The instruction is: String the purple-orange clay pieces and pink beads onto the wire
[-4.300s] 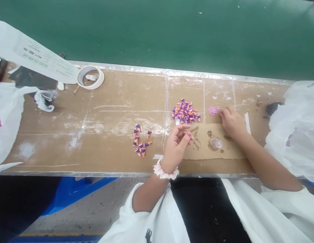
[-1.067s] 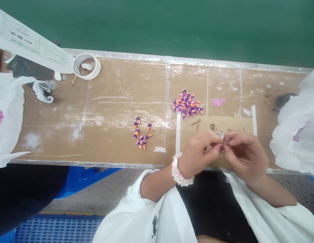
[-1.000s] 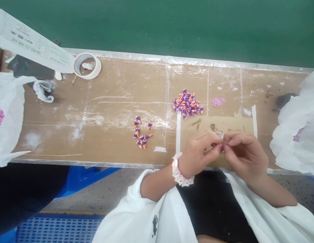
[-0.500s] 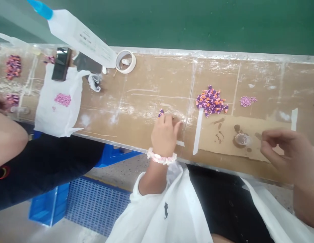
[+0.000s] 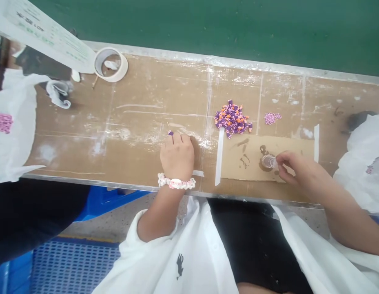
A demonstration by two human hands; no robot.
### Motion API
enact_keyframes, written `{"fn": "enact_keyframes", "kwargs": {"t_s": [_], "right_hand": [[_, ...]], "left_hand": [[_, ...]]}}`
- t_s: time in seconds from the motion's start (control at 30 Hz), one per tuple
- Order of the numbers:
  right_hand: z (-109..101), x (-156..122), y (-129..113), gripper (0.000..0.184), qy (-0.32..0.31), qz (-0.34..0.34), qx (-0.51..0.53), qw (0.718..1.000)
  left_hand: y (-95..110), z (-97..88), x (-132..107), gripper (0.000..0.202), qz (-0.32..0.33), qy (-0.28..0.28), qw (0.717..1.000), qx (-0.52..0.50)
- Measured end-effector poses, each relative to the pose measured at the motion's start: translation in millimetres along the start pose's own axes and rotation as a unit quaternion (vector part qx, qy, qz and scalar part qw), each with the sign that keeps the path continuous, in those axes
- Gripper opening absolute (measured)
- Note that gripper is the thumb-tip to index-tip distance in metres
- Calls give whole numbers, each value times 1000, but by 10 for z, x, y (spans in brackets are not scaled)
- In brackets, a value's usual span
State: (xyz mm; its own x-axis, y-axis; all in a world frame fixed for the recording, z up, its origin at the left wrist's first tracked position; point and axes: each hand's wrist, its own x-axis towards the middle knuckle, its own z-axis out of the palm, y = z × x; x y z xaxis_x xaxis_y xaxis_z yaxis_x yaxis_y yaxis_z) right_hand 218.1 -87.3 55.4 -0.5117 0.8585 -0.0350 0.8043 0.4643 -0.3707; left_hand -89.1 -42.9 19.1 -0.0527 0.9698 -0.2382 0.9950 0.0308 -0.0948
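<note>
My left hand (image 5: pixel 177 153), with a pink and white beaded band at the wrist, rests low over the table. Its fingers curl down, and a small purple piece (image 5: pixel 170 133) peeks out beyond their tips. My right hand (image 5: pixel 295 169) is pinched at the rim of a small clear cup (image 5: pixel 268 161) on a cardboard sheet (image 5: pixel 232 169). Whatever sits between that thumb and finger is too small to make out. Between the hands, farther back, lies a heap of purple and orange pieces (image 5: pixel 233 118). Tiny pink pieces (image 5: pixel 272 118) form a smaller pile right of it.
A tape roll (image 5: pixel 123 67) and a large white bottle (image 5: pixel 54 38) are at the back left. White sheets lie at left (image 5: pixel 21 143) and right (image 5: pixel 357 163), bearing pink bits. Tape strips (image 5: pixel 220 157) hold the cardboard. A person's dark-clothed leg (image 5: pixel 39 216) shows at left.
My right hand has moved left to the clear cup, still pinched. My left hand stays over the purple piece. The view has shifted right, bringing the right-hand white sheet into sight.
</note>
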Motion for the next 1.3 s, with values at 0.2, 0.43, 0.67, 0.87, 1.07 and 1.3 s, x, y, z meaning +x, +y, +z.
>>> {"fn": "enact_keyframes", "kwargs": {"t_s": [0.2, 0.43, 0.67, 0.87, 1.07, 1.3], "right_hand": [[47, 50, -21, 12, 6, -61, -47, 997], [-7, -69, 21, 22, 115, 60, 96, 987], [1, 111, -380, 32, 257, 33, 349, 900], [21, 205, -615, 34, 259, 15, 340, 904], [5, 206, -637, 36, 235, -9, 282, 930], [-22, 224, -670, 33, 211, -17, 282, 936]], "left_hand": [[48, 78, 47, 38, -6, 29, 999, -32], [52, -76, -22, 15, 52, 43, 919, -388], [589, -153, -245, 24, 131, -312, 467, -817], [803, -201, -384, 29, 93, -411, 297, -857], [804, -213, -434, 27, 112, -416, 278, -859], [848, -203, -452, 22, 129, -414, 241, -868]]}}
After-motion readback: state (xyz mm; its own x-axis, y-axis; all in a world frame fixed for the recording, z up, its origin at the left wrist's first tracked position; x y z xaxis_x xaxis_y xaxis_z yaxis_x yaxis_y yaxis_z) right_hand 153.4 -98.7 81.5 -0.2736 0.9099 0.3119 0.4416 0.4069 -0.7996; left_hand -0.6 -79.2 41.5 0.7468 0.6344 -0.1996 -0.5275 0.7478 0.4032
